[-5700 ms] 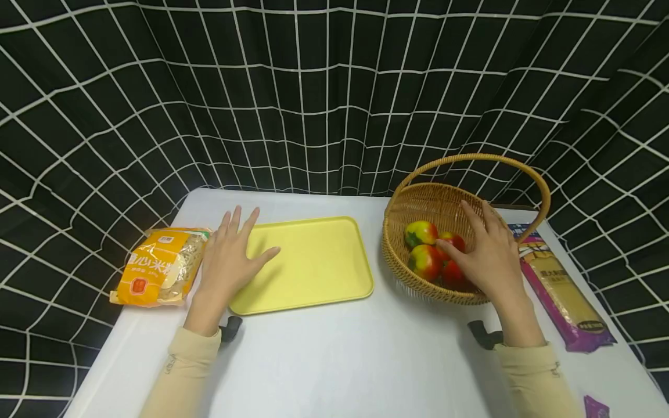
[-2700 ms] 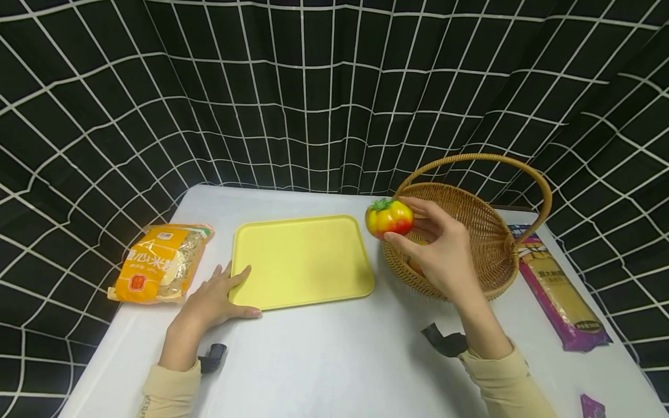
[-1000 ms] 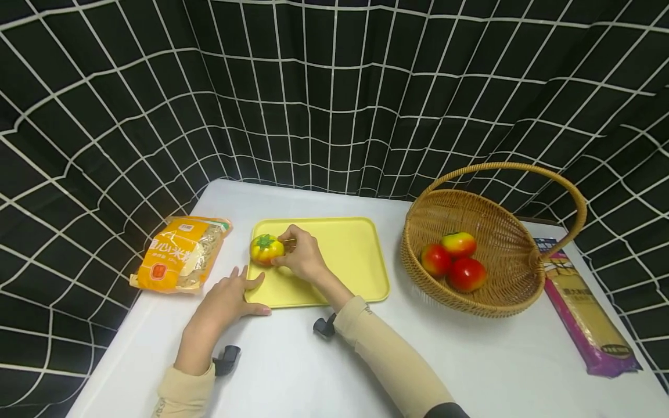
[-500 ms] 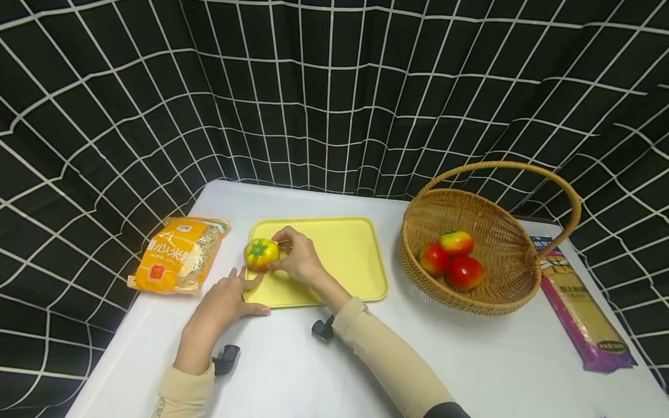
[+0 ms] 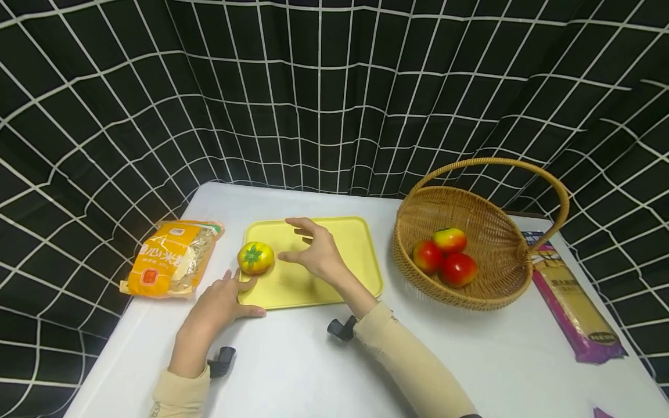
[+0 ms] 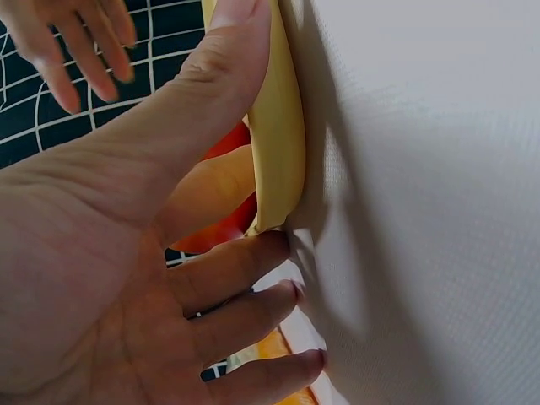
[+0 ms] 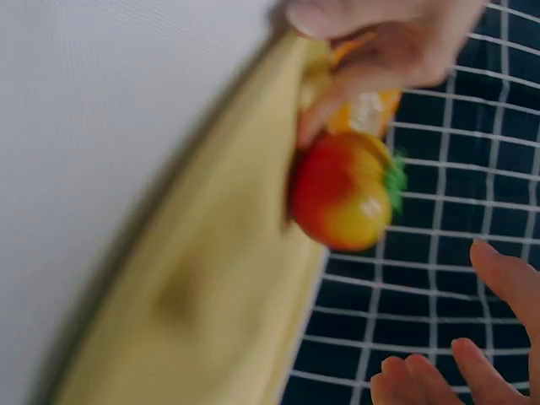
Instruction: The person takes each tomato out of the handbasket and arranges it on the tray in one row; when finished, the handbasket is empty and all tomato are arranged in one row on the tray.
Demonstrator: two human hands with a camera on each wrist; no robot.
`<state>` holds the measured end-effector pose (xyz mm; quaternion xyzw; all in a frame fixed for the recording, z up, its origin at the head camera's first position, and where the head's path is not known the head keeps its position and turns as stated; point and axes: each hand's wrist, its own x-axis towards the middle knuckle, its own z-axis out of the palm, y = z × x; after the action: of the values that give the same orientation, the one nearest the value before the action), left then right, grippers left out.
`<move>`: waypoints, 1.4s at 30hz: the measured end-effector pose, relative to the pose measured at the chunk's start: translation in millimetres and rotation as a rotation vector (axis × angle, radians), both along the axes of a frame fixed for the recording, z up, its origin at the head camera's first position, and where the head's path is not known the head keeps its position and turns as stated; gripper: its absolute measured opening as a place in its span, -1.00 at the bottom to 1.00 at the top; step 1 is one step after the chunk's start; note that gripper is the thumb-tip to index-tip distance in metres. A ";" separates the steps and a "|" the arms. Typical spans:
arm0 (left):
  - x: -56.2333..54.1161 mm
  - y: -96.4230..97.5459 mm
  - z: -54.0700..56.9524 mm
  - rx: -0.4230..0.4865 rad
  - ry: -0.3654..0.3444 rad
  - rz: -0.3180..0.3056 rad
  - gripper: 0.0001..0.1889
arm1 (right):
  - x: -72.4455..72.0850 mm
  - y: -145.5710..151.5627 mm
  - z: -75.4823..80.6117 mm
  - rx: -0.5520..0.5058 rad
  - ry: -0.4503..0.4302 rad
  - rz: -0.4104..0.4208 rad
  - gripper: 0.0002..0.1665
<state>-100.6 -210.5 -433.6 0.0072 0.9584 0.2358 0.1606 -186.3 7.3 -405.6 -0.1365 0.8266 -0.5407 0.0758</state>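
Observation:
A yellow-red tomato with a green leafy top (image 5: pixel 255 258) sits at the left end of the yellow tray (image 5: pixel 334 273). My right hand (image 5: pixel 317 251) is over the tray, just right of the tomato, thumb and fingers spread and holding nothing; the right wrist view shows a gap between its fingers and the tomato (image 7: pixel 344 192). My left hand (image 5: pixel 216 302) rests at the tray's near left corner. In the left wrist view its thumb lies along the tray's rim (image 6: pixel 280 126), the index finger reaches over the tray, and the other fingertips touch the table.
Right of the tray stands a wicker basket (image 5: pixel 502 290) with a tall handle, holding 3 red-yellow fruits (image 5: pixel 459 269). An orange food bag (image 5: pixel 172 258) lies at the left, a purple pasta pack (image 5: pixel 577 307) at the right. A black-and-white grid curtain (image 5: pixel 334 104) hangs behind the table.
The tomato came out of the basket in my right hand and now sits on the tray, let go. The right hand has drawn back rightward. My left hand moved down to the tray's corner.

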 end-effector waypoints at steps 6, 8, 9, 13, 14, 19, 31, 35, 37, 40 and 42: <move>0.5 -1.2 -0.4 0.012 0.002 0.004 -0.06 | 4.7 34.8 25.5 -0.046 0.051 -0.022 -0.09; 0.7 -1.6 -0.5 0.015 0.004 0.002 -0.06 | 7.7 48.7 34.4 -0.074 0.074 -0.028 -0.08; 1.1 -1.7 -0.3 0.016 0.004 0.002 -0.06 | 9.3 55.9 38.5 -0.089 0.087 -0.032 -0.08; 1.9 -2.3 0.3 0.015 0.006 -0.005 -0.05 | 17.7 83.9 53.6 -0.144 0.135 -0.067 -0.10; 2.1 -2.5 0.5 0.015 0.003 -0.004 -0.04 | 20.1 90.8 56.9 -0.157 0.141 -0.079 -0.10; 2.2 -3.7 1.6 0.013 -0.010 0.005 -0.03 | 32.0 126.2 70.4 -0.156 0.170 -0.162 -0.14; 2.7 -5.2 -0.8 0.013 -0.010 0.009 -0.02 | 32.7 196.4 65.7 -0.039 0.175 -0.290 -0.15; 2.1 -3.5 0.3 0.008 -0.006 0.000 -0.02 | 29.7 213.5 57.4 0.049 0.127 -0.310 -0.10; 1.8 -2.6 1.1 0.006 -0.007 -0.001 -0.01 | 27.6 221.4 53.3 0.075 0.103 -0.312 -0.08; 1.0 -1.2 2.2 0.005 -0.011 -0.001 -0.01 | 25.2 231.9 48.1 0.095 0.064 -0.317 -0.06; 0.5 -0.2 2.6 0.004 -0.015 -0.002 -0.01 | 23.7 237.4 45.0 0.106 0.039 -0.319 -0.03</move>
<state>-100.2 -210.7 -430.9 0.0066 0.9566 0.2378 0.1681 -162.6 244.7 -360.6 -0.0098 0.8664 -0.4989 -0.0198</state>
